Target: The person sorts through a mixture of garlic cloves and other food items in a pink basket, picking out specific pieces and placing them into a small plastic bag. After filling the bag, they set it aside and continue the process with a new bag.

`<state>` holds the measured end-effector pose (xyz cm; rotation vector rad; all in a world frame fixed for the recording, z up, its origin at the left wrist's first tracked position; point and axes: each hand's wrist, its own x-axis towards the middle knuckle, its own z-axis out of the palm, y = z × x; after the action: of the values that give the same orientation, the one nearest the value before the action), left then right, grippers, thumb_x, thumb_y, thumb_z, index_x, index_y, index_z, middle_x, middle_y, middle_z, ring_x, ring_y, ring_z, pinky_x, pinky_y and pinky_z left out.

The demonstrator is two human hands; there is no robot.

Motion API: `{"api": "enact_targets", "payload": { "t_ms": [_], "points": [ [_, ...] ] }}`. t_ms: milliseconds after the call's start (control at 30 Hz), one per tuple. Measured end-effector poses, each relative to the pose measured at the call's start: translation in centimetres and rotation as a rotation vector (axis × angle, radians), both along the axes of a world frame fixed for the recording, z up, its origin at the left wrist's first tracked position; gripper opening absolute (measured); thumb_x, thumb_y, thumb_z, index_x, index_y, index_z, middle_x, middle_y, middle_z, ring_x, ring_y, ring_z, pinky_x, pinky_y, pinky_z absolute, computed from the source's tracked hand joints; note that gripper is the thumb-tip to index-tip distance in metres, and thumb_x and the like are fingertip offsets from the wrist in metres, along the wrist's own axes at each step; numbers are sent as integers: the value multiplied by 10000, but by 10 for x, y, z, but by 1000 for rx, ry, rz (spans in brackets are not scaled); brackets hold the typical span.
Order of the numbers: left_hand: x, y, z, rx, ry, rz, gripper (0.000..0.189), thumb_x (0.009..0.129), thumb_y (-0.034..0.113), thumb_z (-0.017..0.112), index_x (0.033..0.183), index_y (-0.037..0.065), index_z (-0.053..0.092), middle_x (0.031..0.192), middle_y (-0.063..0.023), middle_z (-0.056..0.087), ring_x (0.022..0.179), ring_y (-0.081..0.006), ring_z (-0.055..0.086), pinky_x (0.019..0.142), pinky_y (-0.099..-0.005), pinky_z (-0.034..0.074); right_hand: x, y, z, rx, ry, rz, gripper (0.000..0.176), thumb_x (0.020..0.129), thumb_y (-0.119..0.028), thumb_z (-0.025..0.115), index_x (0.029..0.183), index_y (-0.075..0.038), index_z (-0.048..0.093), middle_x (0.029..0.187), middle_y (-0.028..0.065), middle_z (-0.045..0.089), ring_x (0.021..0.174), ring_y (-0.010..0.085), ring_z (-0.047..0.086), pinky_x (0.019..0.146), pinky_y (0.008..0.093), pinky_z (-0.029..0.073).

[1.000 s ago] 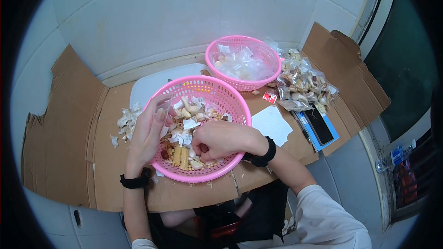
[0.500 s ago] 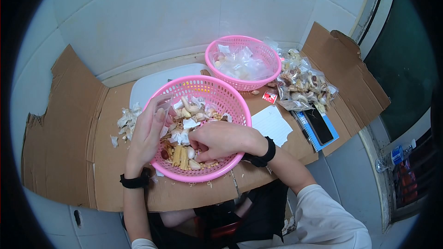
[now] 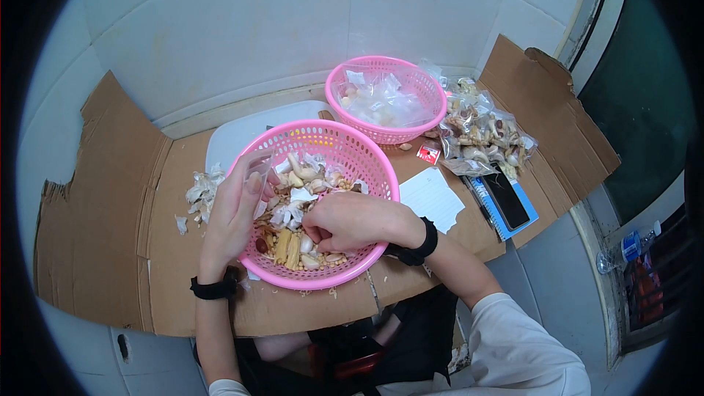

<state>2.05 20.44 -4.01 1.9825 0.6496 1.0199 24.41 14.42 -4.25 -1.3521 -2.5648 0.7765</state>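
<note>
Basket (image 3: 312, 285) on the cardboard (image 3: 191, 279) before us.
Stiff, likely; we'd hold its rim. Our left hand (image 3: 232, 209) has its grip curled round a bag (image 3: 260, 163), probably soft, slippery. Bits (image 3: 282, 246) look light, best pinched. Our right hand (image 3: 352, 218) has its grip half closed among them; what it holds, we cannot tell. Since the earlier frame its fingers have curled in.

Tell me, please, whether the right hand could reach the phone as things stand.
Probably yes: the right hand must first leave the nearer pink basket, but the phone lies mostly uncovered on the notebook, plastic bags crowding only its far end.
</note>
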Motion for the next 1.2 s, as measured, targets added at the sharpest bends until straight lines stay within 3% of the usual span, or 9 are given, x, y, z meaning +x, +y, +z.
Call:
{"api": "enact_targets", "payload": {
  "t_ms": [67,133,333,867,933,1200],
  "points": [
    [0,0,0,-1,1,0,655,1112,556,417,1430,-2,548,1019,-102,667,875,-163,620,830,-321,506,-1,-1,4,-7,-19,4,176,792,-132,731,921,-13,729,873,187,739,879,373,728,797,472,570],
    [0,-1,1,-6,8,5,652,1112,553,418,1430,0,549,1017,-101,668,875,-163,620,831,-322,507,-1,-2,7,-13,-69,20,209,865,-141,755,980,13,673,875,171,718,866,350,713,787,463,552],
    [0,-2,2,-6,6,4,642,1114,544,421,1428,-1,549,1014,-96,665,880,-161,616,834,-321,505,0,-3,2,48,19,7,208,864,-127,743,1012,6,684,870,163,723,852,346,718,791,464,557],
    [1,-3,3,-20,2,-1,641,1117,542,415,1430,-3,544,1010,-96,657,887,-163,612,843,-324,505,0,-1,-1,10,-44,26,142,870,-124,703,943,-1,701,846,165,719,825,350,709,760,459,547],
    [1,-3,3,-24,-4,-6,639,1117,540,417,1431,-1,544,1013,-97,657,888,-164,612,846,-324,507,0,-2,-3,38,19,-10,122,792,-79,666,846,-8,749,811,210,726,819,385,723,764,478,567],
    [1,-2,2,-6,4,-2,633,1117,537,414,1430,3,547,1016,-93,656,885,-163,608,838,-324,504,1,-1,-7,85,29,-6,127,781,-83,667,823,2,752,793,221,720,811,398,720,758,485,569]
  ]
}}
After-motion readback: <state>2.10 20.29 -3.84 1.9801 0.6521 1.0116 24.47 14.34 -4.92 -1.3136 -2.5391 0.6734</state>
